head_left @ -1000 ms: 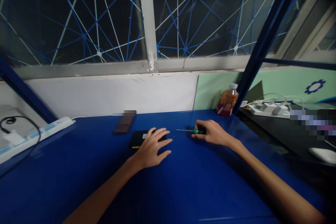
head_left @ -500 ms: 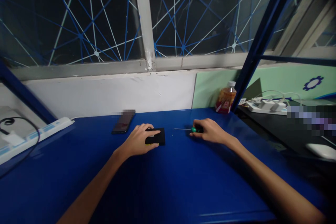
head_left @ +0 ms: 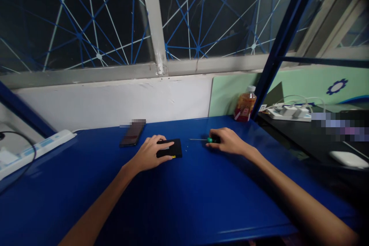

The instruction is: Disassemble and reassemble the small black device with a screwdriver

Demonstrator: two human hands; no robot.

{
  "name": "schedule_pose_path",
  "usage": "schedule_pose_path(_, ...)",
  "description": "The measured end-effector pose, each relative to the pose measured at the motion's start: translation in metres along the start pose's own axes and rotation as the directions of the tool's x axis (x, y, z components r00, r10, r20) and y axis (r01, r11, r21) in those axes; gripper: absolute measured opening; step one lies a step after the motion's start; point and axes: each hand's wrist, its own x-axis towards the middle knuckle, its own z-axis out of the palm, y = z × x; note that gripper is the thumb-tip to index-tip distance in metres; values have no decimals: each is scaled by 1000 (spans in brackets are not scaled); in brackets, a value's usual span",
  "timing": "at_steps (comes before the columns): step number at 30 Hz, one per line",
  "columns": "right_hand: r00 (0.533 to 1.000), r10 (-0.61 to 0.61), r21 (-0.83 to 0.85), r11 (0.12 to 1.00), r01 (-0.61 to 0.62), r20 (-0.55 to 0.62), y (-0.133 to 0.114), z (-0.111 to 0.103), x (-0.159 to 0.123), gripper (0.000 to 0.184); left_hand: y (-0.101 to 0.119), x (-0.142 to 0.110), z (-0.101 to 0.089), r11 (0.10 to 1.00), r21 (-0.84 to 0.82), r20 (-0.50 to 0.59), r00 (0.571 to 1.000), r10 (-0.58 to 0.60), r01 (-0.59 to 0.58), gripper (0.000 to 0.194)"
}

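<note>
My left hand (head_left: pixel 150 151) rests over a flat black rectangular case (head_left: pixel 177 148), with the thumb along its near edge and a finger stretched across its top. A pale label and a small yellow patch show on the case between the fingers. To the right, my right hand (head_left: pixel 226 140) grips a screwdriver (head_left: pixel 210 140) by its green and black handle. Its thin metal shaft lies almost level, with the tip pointing left at the case but apart from it. A few tiny pale specks (head_left: pixel 186 149) lie on the blue table between case and screwdriver, too small to name.
A dark phone (head_left: pixel 133 133) lies behind my left hand. On the left sits a white power strip (head_left: pixel 54 144) with a black cable. A bottle (head_left: pixel 245 104) stands at the back right by a blue post. Another power strip (head_left: pixel 291 113) and a white mouse-like object (head_left: pixel 348 159) occupy the black desk.
The whole view has shifted slightly. More of the yellow patch shows by my left thumb, and more specks are visible beside the case. Both hands keep their holds.
</note>
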Motion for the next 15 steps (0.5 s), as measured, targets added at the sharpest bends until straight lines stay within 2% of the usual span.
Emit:
schedule_pose_path(4, 1000, -2, -8, 1000, 2, -7, 2, 1, 0, 26, 20, 9, 7, 994, 51, -6, 995, -99, 99, 46)
schedule_pose_path(8, 1000, 2, -13, 1000, -2, -7, 3, 1, 1, 27, 37, 14, 15, 989, 89, -71, 992, -108, 114, 46)
schedule_pose_path(15, 1000, 4, -26, 1000, -4, -10, 4, 0, 0, 27, 35, 13, 12, 955, 209, -71, 977, -199, 210, 51)
